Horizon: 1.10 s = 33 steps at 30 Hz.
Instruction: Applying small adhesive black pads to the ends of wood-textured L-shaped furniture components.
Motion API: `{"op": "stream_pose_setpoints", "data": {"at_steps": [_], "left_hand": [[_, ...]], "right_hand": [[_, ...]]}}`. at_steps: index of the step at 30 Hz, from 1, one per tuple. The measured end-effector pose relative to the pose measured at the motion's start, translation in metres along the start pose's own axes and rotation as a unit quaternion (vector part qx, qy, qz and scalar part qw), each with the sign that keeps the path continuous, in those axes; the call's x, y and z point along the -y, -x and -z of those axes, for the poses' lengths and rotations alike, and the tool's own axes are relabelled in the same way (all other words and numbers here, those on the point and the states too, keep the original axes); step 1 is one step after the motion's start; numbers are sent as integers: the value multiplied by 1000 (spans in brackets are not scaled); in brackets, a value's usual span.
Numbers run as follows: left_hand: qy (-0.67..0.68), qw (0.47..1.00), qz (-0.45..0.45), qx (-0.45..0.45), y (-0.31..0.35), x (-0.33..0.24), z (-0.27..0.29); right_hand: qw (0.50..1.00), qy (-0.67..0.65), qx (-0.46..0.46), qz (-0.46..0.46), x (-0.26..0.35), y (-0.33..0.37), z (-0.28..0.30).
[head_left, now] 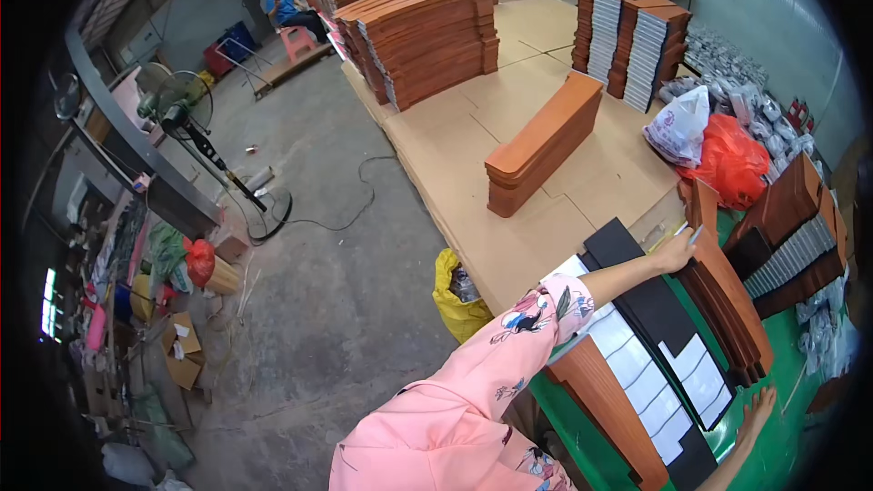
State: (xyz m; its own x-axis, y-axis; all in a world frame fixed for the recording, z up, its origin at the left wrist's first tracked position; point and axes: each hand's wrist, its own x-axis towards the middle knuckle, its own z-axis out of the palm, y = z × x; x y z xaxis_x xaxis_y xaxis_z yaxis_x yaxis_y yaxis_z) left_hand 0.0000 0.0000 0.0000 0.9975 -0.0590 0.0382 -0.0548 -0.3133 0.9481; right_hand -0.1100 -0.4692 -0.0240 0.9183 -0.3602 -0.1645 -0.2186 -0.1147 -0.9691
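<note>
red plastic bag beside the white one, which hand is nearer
Left. In the picture, the left hand is below and left of the red plastic bag; the right hand is much farther down, below the brown panels.

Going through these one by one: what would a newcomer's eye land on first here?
Probably the pink printed sleeve, slanting across the lower middle toward the left hand at the stack of brown panels. Next, the bright red bag beside a white bag at the right. Then the lone brown block-like stack, centred on the cardboard-covered tabletop.
</note>
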Motion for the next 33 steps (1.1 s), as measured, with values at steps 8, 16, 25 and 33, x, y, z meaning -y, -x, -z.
{"op": "stream_pose_setpoints", "data": {"at_steps": [8, 16, 25, 33], "left_hand": [[62, 978, -188, 61, 84, -42, 46], [57, 958, -250, 126, 150, -51, 76], [89, 953, -252, 140, 178, -49, 95], [103, 949, -254, 153, 191, -50, 102]], "right_hand": [[998, -25, -55, -6, -21, -16, 44], [1000, 9, -28, -3, -44, -20, 49], [999, 45, -5, 0, 31, 47, -53], [997, 71, 14, 1, 27, 51, -53]]}}
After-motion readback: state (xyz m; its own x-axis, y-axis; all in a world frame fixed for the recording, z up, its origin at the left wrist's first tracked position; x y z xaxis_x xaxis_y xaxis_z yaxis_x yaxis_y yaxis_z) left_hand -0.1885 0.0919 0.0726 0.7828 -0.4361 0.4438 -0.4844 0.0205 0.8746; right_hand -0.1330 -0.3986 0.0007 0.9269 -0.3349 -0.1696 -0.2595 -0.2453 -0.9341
